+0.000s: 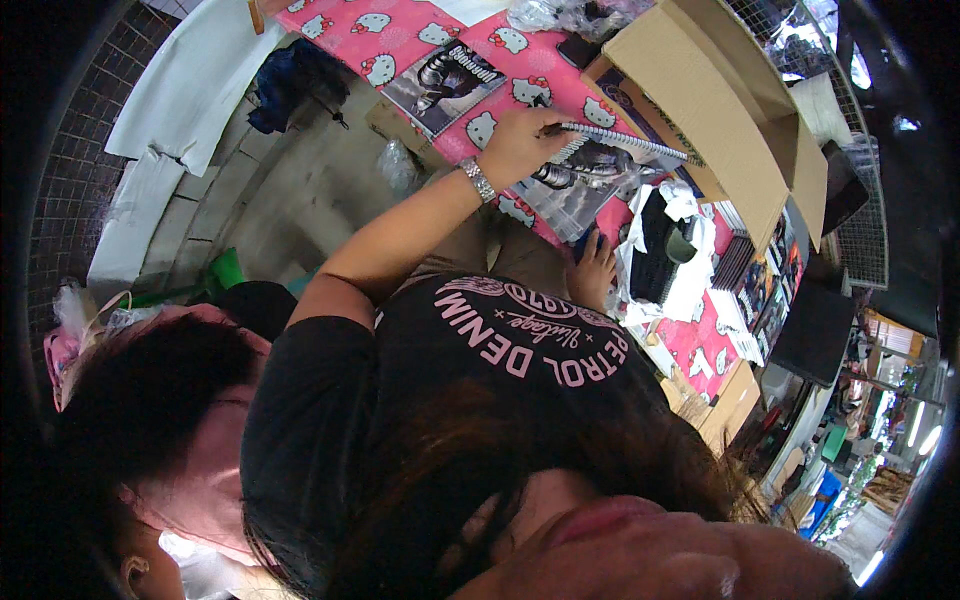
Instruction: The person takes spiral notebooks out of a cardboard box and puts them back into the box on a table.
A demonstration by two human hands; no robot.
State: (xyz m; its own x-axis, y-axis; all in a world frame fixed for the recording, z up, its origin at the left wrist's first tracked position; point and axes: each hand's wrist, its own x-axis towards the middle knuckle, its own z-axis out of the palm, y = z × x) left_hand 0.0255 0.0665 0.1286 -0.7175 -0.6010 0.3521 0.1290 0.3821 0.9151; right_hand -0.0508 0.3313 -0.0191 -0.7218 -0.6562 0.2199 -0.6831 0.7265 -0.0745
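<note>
My left hand (522, 145), with a metal-band watch on its wrist, is closed at one end of a white wire coil (630, 140). Something small and dark shows at its fingertips, too small to name. Below the coil, a spiral notebook (582, 195) with a grey photo cover lies on the pink patterned table cover (515, 90). My right hand (593, 270) rests at the notebook's near corner with its fingers spread. Another notebook (443, 85) with a dark figure on its cover lies farther left, near the table edge.
An open cardboard box (690, 90) stands beyond the notebook. Right of my right hand, dark items sit in white wrapping (665, 245). Stacked notebooks (770, 290) lie farther right. Close on my left is a person in pink (220, 420). Clear plastic (570, 14) lies at the far edge.
</note>
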